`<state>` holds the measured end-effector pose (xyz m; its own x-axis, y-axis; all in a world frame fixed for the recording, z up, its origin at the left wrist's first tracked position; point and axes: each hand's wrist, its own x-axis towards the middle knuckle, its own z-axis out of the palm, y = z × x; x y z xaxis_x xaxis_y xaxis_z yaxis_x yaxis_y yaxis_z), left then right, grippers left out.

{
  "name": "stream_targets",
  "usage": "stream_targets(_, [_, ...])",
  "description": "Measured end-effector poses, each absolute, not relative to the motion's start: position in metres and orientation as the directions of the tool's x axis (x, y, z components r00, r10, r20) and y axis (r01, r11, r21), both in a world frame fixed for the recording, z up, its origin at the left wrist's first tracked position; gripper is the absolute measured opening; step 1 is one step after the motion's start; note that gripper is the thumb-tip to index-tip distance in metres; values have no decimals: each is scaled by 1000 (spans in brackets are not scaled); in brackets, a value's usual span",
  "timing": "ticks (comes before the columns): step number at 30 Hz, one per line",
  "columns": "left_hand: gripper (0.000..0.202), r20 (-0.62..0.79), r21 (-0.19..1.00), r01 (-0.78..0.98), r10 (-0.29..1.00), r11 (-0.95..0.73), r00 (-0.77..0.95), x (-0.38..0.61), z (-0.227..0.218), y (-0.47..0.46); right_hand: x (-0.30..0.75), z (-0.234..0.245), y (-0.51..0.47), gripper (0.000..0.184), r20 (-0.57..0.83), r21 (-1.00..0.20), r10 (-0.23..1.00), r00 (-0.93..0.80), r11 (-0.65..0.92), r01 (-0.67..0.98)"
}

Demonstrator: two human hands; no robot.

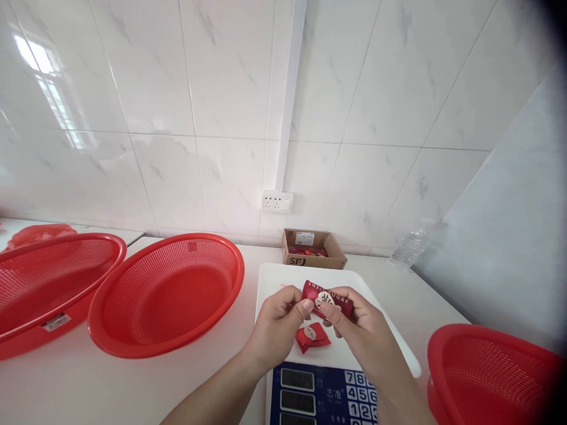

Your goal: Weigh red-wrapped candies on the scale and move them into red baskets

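Observation:
My left hand (278, 321) and my right hand (361, 330) together pinch a red candy packet (326, 297) marked "SWEET SUGAR", held just above the white pan (274, 280) of an electronic scale. Left thumb and fingers grip its left end, right fingers its right end. A second, smaller red candy packet (311, 337) lies on the pan below my hands. The scale's blue panel (323, 395) with displays and number keys shows near the bottom edge.
Two red mesh baskets (168, 295) (48, 283) sit on the white counter at left, another red basket (491, 372) at bottom right. A small cardboard box (313, 249) with red packets stands by the tiled wall, under a socket (277, 202). A plastic bottle (407, 249) lies at right.

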<state>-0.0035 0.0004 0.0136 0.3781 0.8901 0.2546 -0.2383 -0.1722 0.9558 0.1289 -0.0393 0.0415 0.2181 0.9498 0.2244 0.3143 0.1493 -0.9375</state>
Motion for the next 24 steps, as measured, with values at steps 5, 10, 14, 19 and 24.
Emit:
stream_targets(5, [42,230,961,-239,884,-140,407,-4,13,2,131,40,-39,33,205,-937,959,195,136,321])
stream_targets(10, [43,222,964,-231,883,-135,413,-4,15,1,132,37,-38,30,214,-930,952,217,130,345])
stream_targets(14, [43,216,969,-206,882,-139,418,-5,16,1,130,37,-39,29,235,-925,944,234,142,353])
stream_targets(19, [43,182,972,-214,894,-100,410,-5,16,2,130,39,-39,34,214,-928,954,211,131,348])
stream_targets(24, [38,172,972,-215,913,-96,370,-4,13,2,135,39,-38,37,197,-935,967,158,137,328])
